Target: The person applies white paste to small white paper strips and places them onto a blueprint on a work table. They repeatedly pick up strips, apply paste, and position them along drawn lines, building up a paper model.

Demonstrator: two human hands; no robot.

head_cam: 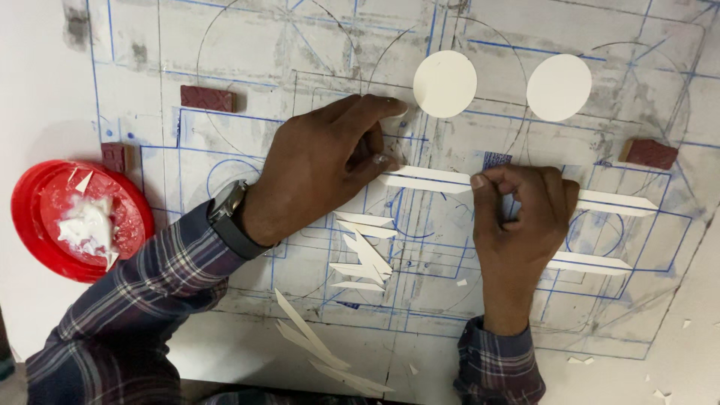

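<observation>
We pin a long white pointed paper strip (431, 180) just below the left paper disc (445, 83): our left hand (319, 169) presses its left end, our right hand (521, 217) pinches its right end. It seems light, thin and easily creased, so we judge the ends the best hold.

1. I see my left hand (319, 169) pressing one end of a long white paper strip (427, 180) onto the marked tabletop (225, 45).
2. My right hand (521, 221) pinches the strip's other end.
3. Two white paper circles (445, 84) lie just above.
4. A red lid (30, 225) holding white paste sits far left.
</observation>
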